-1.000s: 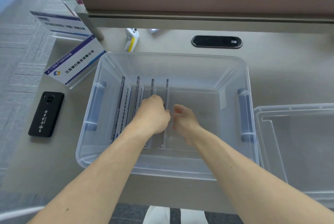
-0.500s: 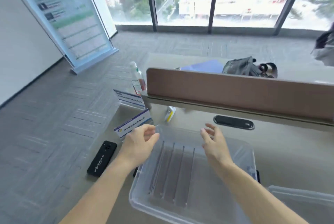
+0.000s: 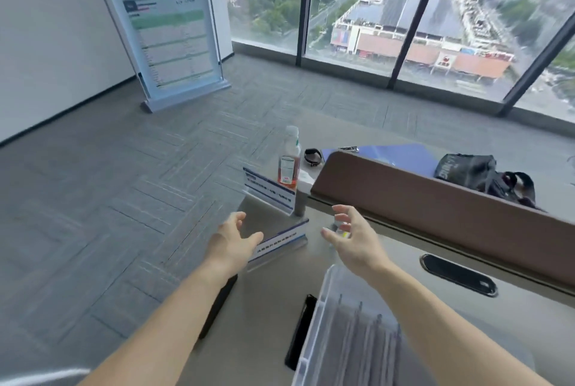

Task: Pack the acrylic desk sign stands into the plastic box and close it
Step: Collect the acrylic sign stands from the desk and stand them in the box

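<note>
Two acrylic sign stands with blue-and-white inserts stand on the desk's far left corner: a near sign stand (image 3: pixel 281 241) and a far sign stand (image 3: pixel 270 191). My left hand (image 3: pixel 235 244) hovers with spread fingers at the left end of the near stand. My right hand (image 3: pixel 353 238), fingers also spread, is in the air to the stand's right. Neither hand holds anything. The clear plastic box (image 3: pixel 314 317) sits at the bottom, with several stands upright inside it (image 3: pixel 361 342).
A drink bottle (image 3: pixel 290 160) stands behind the far stand. A brown partition (image 3: pixel 435 208) runs along the desk's back, with a black bag (image 3: pixel 485 175) beyond it. A black phone (image 3: pixel 217 304) lies under my left forearm, and the desk's left edge drops to carpet.
Both hands rose out of the box, opened and moved toward the near sign stand at the far left. My view swung up and left, away from the box.
</note>
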